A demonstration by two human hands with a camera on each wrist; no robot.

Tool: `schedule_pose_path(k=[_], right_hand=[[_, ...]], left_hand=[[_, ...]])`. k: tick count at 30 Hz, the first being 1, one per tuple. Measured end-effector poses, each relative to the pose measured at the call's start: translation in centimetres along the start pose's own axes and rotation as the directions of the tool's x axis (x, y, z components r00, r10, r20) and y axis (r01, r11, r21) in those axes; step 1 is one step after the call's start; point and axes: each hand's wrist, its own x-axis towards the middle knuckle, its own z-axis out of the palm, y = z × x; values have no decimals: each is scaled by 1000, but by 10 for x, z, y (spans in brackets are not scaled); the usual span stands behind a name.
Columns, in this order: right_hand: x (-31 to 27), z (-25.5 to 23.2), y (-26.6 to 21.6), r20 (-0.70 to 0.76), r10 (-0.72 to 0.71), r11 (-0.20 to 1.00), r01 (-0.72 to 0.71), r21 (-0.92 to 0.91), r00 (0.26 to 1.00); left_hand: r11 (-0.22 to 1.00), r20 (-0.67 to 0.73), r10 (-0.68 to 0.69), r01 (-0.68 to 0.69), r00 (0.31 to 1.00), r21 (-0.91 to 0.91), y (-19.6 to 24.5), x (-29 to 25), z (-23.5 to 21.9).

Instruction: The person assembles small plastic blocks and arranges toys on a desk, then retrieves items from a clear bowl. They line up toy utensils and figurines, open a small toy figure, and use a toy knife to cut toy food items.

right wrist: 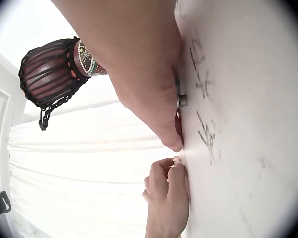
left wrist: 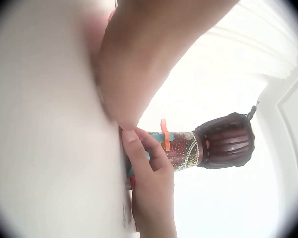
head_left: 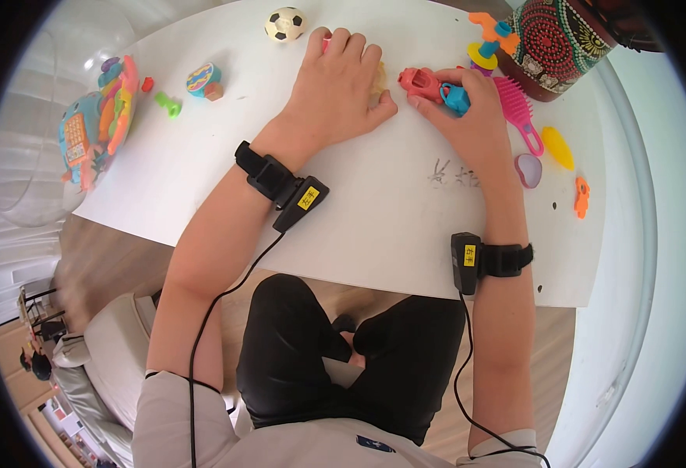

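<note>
In the head view my left hand (head_left: pixel 331 97) bends over the table at the far middle. A pale yellow piece (head_left: pixel 378 82) shows between its index finger and thumb, and a pink-red thing (head_left: pixel 327 44) peeks out past the fingers; the palm hides the rest. My right hand (head_left: pixel 472 113) has thumb and index finger at the two sides of a red toy (head_left: pixel 419 83) with a hollow top. Against that toy, inside the curve of the hand, lies a blue toy (head_left: pixel 456 100). In the left wrist view the right hand's fingertips (left wrist: pixel 131 136) come together low over the table.
A soccer-patterned ball (head_left: pixel 285 25) and a cupcake-like toy (head_left: pixel 204 81) lie at the far left. Right of my right hand are a pink brush (head_left: pixel 517 109), a yellow piece (head_left: pixel 558 148) and a purple heart-shaped piece (head_left: pixel 528 170). A patterned drum (head_left: pixel 557 47) stands at the back right.
</note>
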Motion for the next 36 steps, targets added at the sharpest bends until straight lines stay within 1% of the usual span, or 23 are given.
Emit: schedule_pose_path(k=[3, 5, 6, 8, 9, 11, 12, 14, 15, 17, 18, 20, 23, 27, 30, 32, 33, 35, 36], right_hand=[[1, -1, -1, -2, -2, 1000, 2, -2, 1000], [1, -1, -1, 11, -4, 1000, 4, 7, 1000], [1, 0, 0, 9, -5, 1000, 4, 7, 1000], [1, 1, 1, 16, -36, 999, 36, 10, 999], [1, 0, 0, 16, -35, 999, 34, 10, 999], [1, -1, -4, 49, -27, 999, 25, 38, 998], [1, -1, -4, 50, -26, 999, 24, 38, 998], [0, 0, -5, 25, -54, 998, 53, 37, 998], [0, 0, -5, 23, -54, 998, 53, 38, 998], [0, 0, -3, 34, -63, 997, 62, 48, 997], [0, 1, -2, 33, -63, 997, 61, 48, 997], [-1, 2, 0, 19, -70, 997, 69, 32, 997], [-1, 1, -2, 13, -76, 996, 76, 45, 997], [-1, 2, -1, 24, -69, 998, 69, 9, 997], [0, 2, 1, 38, -76, 997, 75, 14, 996], [-1, 2, -1, 42, -77, 997, 76, 27, 996], [-1, 2, 0, 43, -77, 997, 75, 27, 996], [-1, 4, 1, 38, -83, 996, 82, 31, 996], [-1, 4, 1, 37, -83, 996, 82, 30, 996]], left_hand=[[1000, -7, -14, 14, 1000, -15, 1, 3, -3], [997, -191, 1, -16, 982, -78, 2, 8, -7], [997, -192, 2, -18, 981, -77, 3, 10, -9], [978, -344, -61, -13, 937, -208, 6, 12, -11], [978, -343, -61, -12, 937, -208, 7, 11, -10], [894, -225, -157, 41, 962, -446, 9, 9, -8], [894, -224, -157, 42, 962, -446, 9, 8, -5], [853, -292, -110, -61, 950, -518, 6, 9, 0], [853, -293, -109, -62, 950, -518, 7, 9, -2], [760, -166, -113, -22, 980, -649, 8, 7, -5], [760, -166, -112, -23, 980, -649, 9, 8, -4], [695, -130, -73, -43, 989, -718, 10, 7, -1], [665, -132, -68, -53, 989, -745, 12, 6, -1], [692, -117, -46, -53, 992, -720, 9, 6, 3], [672, -119, -86, -31, 989, -740, 11, 7, 2], [625, -41, -175, 79, 984, -776, 12, 4, 4], [625, -41, -175, 79, 984, -777, 11, 5, 5], [649, -121, -93, -32, 988, -760, 8, 6, 6], [649, -121, -93, -32, 988, -761, 8, 7, 5]])
